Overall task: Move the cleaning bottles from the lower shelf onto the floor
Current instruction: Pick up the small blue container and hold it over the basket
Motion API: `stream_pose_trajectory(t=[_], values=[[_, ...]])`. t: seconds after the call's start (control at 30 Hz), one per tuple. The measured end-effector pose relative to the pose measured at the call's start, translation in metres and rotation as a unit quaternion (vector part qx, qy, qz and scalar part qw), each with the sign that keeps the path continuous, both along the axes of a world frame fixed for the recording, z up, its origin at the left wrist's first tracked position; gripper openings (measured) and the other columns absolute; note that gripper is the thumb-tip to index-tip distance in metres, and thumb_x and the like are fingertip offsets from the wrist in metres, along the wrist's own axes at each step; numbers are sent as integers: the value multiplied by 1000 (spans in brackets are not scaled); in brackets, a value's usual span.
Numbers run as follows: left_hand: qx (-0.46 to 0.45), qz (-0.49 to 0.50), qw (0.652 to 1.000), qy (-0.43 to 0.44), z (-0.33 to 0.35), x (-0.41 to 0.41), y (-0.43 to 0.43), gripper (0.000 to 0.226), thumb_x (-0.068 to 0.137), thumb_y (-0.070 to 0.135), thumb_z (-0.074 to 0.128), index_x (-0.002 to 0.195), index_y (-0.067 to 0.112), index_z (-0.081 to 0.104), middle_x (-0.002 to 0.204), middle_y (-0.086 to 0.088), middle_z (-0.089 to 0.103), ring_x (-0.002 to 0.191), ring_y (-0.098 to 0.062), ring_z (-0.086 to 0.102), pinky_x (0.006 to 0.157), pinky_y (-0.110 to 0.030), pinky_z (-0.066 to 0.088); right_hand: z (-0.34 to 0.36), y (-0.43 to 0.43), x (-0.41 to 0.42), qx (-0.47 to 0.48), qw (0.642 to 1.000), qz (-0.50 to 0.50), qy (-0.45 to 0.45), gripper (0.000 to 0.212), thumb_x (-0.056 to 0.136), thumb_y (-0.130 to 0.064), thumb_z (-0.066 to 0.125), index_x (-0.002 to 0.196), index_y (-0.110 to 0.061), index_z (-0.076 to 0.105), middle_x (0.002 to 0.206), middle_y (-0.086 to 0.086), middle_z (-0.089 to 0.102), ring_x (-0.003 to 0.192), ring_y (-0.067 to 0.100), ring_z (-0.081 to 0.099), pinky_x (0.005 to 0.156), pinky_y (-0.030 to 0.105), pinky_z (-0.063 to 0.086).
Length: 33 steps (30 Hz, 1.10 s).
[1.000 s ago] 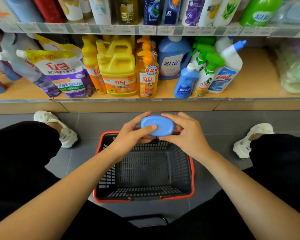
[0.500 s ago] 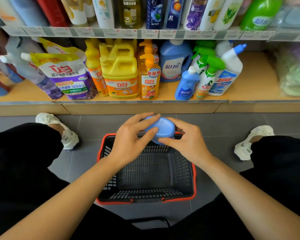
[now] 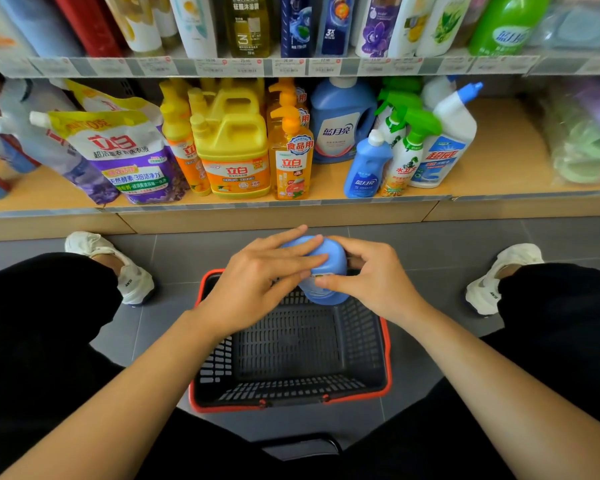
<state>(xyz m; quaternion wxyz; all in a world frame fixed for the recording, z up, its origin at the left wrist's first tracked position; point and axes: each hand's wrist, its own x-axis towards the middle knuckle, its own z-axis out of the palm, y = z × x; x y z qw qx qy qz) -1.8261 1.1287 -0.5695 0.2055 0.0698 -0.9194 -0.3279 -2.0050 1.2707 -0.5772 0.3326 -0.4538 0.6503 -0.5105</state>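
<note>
We hold the blue bottle (image 3: 335,263) between both hands, over the far edge of the basket (image 3: 388,358), which stands on the floor (image 3: 430,244) before the lower shelf (image 3: 361,216). Our left hand (image 3: 267,278) lays straight, close-set fingers across it. Our right hand (image 3: 371,275) curls fingers and thumb round it. Other bottles (image 3: 366,168) stand along the shelf's front edge.

— What stands on the lower shelf (image 3: 492,157)?
— Purple refill pouches (image 3: 125,157), a yellow jug (image 3: 234,150), an orange pump bottle (image 3: 291,161), a big blue detergent bottle (image 3: 340,123), a small blue bottle (image 3: 366,168), green-trigger sprays (image 3: 407,150), a white angled-neck bottle (image 3: 447,143).
— And the floor (image 3: 430,244)?
— Grey tiles bear a red-rimmed basket (image 3: 385,358) and white shoes (image 3: 129,271).
</note>
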Motion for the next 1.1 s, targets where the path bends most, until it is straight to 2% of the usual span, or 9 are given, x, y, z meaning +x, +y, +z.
stream_pose_trajectory(t=[0.13, 0.27, 0.37, 0.47, 0.63, 0.8, 0.9, 1.0, 1.1], values=[[-11, 76, 995, 65, -1, 1, -1, 27, 91, 9, 74, 118, 10, 75, 129, -2, 69, 126, -18, 62, 102, -43, 53, 2, -1, -5, 0, 1000, -14, -28, 51, 78, -13, 85, 125, -23, 68, 112, -7, 75, 105, 12, 72, 89, 33, 59], [105, 155, 979, 83, -5, -3, 5, 35, 90, 9, 76, 124, 12, 72, 132, 0, 68, 111, -8, 70, 87, -34, 61, 3, -2, -9, -4, 996, -30, -84, 48, 79, -12, 83, 124, -23, 68, 116, -3, 74, 110, 16, 70, 92, 42, 59], [209, 164, 964, 23, -15, -7, 6, 59, 87, 15, 79, 141, 28, 58, 125, 13, 71, 94, -4, 74, 81, -25, 60, 5, -1, -13, -14, 991, -55, -120, 43, 79, -17, 81, 120, -27, 69, 117, -1, 74, 111, 19, 70, 91, 43, 58], [281, 123, 947, -93, -35, -6, 1, 60, 85, 20, 82, 139, 25, 58, 115, 13, 75, 100, -5, 72, 90, -33, 58, 6, -4, -15, -39, 976, -81, -197, 40, 80, -17, 78, 118, -22, 69, 115, 5, 75, 109, 22, 70, 84, 34, 59], [413, 70, 895, -153, -54, -7, 1, 53, 84, 21, 81, 132, 16, 59, 118, 2, 74, 108, -22, 71, 95, -34, 56, 15, -3, -21, -67, 949, -129, -281, 40, 79, -23, 75, 117, -12, 67, 112, 8, 75, 105, 24, 71, 79, 37, 59], [576, 91, 811, -50, -49, -9, 7, 47, 79, 19, 79, 120, 8, 58, 108, -6, 76, 99, -25, 70, 86, -34, 60, 21, -2, -28, -88, 929, -167, -318, 51, 88, -9, 67, 136, -8, 51, 120, 9, 66, 106, 20, 68, 84, 44, 60], [601, 141, 786, 46, -37, -12, 7, 48, 73, 17, 87, 113, 12, 61, 106, -2, 73, 100, -23, 70, 80, -36, 62, 21, 4, -35, -55, 962, -158, -216, 45, 90, -5, 70, 130, -20, 57, 117, 0, 70, 107, 15, 68, 88, 36, 57], [478, 173, 859, 65, -23, -8, -2, 52, 66, 23, 90, 110, 16, 64, 106, -1, 71, 96, -17, 67, 78, -36, 60, 19, 9, -41, -4, 981, -189, 51, 61, 79, -15, 83, 133, -26, 56, 132, -4, 58, 123, 14, 58, 99, 27, 48], [365, 150, 918, 47, -16, -4, -1, 49, 70, 12, 92, 111, 15, 65, 106, 6, 70, 95, -11, 66, 78, -27, 56, 21, 8, -34, -34, 938, -121, 323, 73, 72, -39, 83, 139, -28, 54, 139, -13, 51, 132, 11, 45, 110, 25, 31]])
